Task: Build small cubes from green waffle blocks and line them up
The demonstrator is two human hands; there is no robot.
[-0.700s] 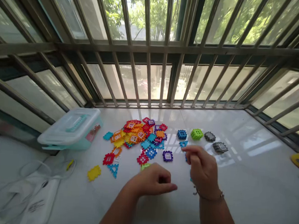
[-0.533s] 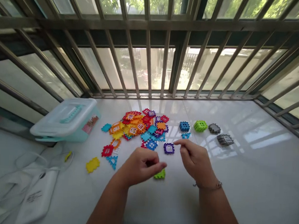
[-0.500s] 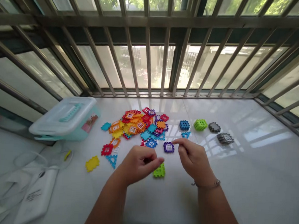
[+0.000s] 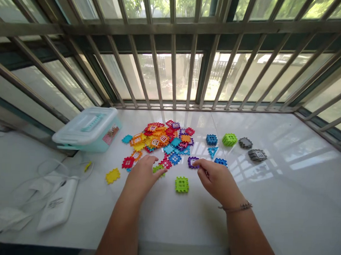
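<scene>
A heap of coloured interlocking plastic tiles (image 4: 161,139) lies on the white sill. My left hand (image 4: 141,176) reaches into its near edge, thumb and fingers closed round a small green tile (image 4: 158,168). My right hand (image 4: 217,179) pinches the right edge of a purple window tile (image 4: 192,162) that lies flat. Between the two hands a green square tile (image 4: 182,184) rests alone on the surface. A blue tile (image 4: 220,161) and a blue triangle (image 4: 213,151) lie just beyond my right hand.
A lidded pale-green storage box (image 4: 87,130) stands at the left. White cables and a white power bank (image 4: 57,206) lie near the left front. A blue cube (image 4: 211,139), a green cube (image 4: 229,139) and two grey pieces (image 4: 257,154) sit right of the heap. Window bars (image 4: 173,74) close the back.
My left hand let go of the green square tile, which now lies flat, and moved forward to the heap's edge. My right hand reached left to the purple tile.
</scene>
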